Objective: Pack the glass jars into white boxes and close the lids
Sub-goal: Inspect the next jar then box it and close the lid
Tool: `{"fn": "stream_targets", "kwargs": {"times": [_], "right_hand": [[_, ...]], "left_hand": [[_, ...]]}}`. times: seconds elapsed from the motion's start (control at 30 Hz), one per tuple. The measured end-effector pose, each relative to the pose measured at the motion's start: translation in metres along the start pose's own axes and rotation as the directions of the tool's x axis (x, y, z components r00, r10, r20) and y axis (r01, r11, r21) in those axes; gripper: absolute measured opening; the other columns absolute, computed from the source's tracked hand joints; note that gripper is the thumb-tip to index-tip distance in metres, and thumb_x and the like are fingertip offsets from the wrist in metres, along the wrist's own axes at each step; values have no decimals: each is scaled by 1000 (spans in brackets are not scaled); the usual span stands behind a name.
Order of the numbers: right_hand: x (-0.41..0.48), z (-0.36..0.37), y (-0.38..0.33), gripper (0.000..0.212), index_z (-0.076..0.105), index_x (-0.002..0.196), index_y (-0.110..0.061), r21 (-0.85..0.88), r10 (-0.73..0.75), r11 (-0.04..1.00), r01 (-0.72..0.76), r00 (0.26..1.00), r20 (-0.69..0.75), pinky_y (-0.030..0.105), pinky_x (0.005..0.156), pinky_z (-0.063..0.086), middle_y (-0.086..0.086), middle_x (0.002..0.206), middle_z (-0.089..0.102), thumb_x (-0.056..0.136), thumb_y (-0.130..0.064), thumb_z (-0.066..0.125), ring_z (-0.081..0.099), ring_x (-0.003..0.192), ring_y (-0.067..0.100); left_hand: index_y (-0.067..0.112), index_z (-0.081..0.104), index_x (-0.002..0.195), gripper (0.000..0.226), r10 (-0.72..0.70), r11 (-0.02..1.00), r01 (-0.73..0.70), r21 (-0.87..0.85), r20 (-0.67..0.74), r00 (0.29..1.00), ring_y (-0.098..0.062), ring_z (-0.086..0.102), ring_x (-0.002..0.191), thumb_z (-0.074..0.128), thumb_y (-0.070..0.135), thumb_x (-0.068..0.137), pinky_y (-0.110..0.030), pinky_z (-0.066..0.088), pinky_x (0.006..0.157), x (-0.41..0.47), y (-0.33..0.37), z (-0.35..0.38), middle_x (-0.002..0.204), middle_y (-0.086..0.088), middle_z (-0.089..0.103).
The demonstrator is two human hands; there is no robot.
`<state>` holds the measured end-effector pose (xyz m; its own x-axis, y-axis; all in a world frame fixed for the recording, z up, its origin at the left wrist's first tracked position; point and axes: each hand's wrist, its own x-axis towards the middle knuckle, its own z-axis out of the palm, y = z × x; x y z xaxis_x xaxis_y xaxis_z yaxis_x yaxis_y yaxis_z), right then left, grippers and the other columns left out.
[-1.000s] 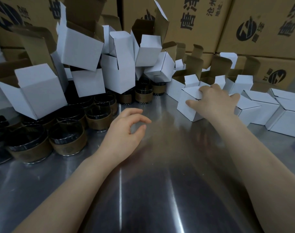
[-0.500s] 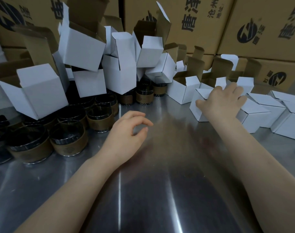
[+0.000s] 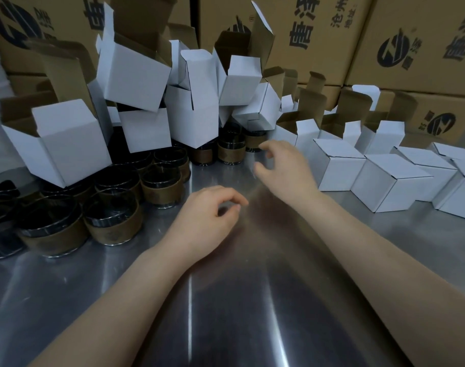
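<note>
Change: half a second ago the right hand (image 3: 284,169) lay flat on a closed white box (image 3: 337,168) at the right. It has now come off it and swung left. That box sits with its lid down, at the left end of the row of closed boxes (image 3: 392,181). Judged: one pack is finished and the next cycle is starting.

Right hand: forearm reaches forward across the surface (image 3: 252,300). Fingers are loosely curled and apart, holding nothing, just short of the glass jars (image 3: 231,152) at the back centre. Likely the next pick, though whether jar or box cannot be told.

Left hand (image 3: 207,221): much as before, low over the surface mid-frame. Fingers are loosely curled, thumb near forefinger, nothing held.

Stock: more jars (image 3: 112,221) are clustered at the left under a heap of open white boxes (image 3: 67,139). Many remain unpacked.
</note>
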<state>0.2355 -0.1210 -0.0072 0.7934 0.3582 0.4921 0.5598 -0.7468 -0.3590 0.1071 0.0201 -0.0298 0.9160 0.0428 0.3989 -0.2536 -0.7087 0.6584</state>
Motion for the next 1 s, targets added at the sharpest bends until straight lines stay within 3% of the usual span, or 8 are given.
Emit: {"fn": "stream_targets", "kwargs": {"times": [0.1,0.17,0.23,0.43,0.63,0.77,0.9,1.0], "right_hand": [[9,17,-7,54,49,138,-10,182,86,978,-105,990,109,16,85,36,7,122,58,90,-28,64,53,116,24],[17,26,-8,52,49,134,-6,283,131,944,-170,980,152,-1,64,31,-2,99,55,88,-23,66,53,101,22],[29,33,-9,55,47,134,-7,362,189,899,-246,965,184,3,57,35,-10,90,46,86,-23,69,47,92,15],[58,51,-4,87,27,150,-10,511,297,768,-386,922,250,29,91,40,8,139,50,81,-27,78,49,127,25],[68,64,-8,91,30,148,-8,542,328,733,-411,912,248,40,106,44,10,140,52,76,-25,83,50,128,27],[65,65,-10,84,39,144,-6,543,347,741,-395,918,194,39,104,46,9,139,53,75,-23,84,51,127,26],[53,57,-10,46,64,114,-13,589,343,718,-371,925,165,25,81,46,0,104,63,73,-18,84,62,107,21],[40,45,-10,57,59,122,-11,619,330,694,-366,927,178,22,79,47,-3,109,62,73,-23,85,60,104,15]], "left_hand": [[24,74,94,17,-6,1000,6,1,-2,1000,13,52,77,61,13,91,-2,32,65,0,-1,0,91,9,67],[24,74,93,18,-4,1000,3,-11,-9,1000,15,53,75,61,12,90,-1,32,65,1,-3,0,92,7,69],[26,73,92,18,-7,1000,7,-14,-10,1000,15,53,71,61,12,90,-1,33,64,1,-4,1,89,9,70],[29,72,92,19,-28,999,28,-24,-17,999,-6,61,73,60,15,90,-14,45,65,2,-6,2,77,12,69],[30,72,93,20,-28,999,28,-26,-13,1000,-5,62,74,59,15,91,-10,42,62,2,-7,2,76,11,69],[31,71,94,20,-32,999,32,-15,-10,999,-3,61,74,59,16,91,-10,43,63,2,-7,1,77,12,69],[31,71,94,20,-30,1000,30,-4,-17,999,-4,62,75,59,15,91,-9,42,62,2,-7,0,77,12,69],[30,71,99,21,-26,1000,26,-1,-44,999,-5,62,77,58,15,91,-12,46,65,2,-6,-1,82,12,69]]}}
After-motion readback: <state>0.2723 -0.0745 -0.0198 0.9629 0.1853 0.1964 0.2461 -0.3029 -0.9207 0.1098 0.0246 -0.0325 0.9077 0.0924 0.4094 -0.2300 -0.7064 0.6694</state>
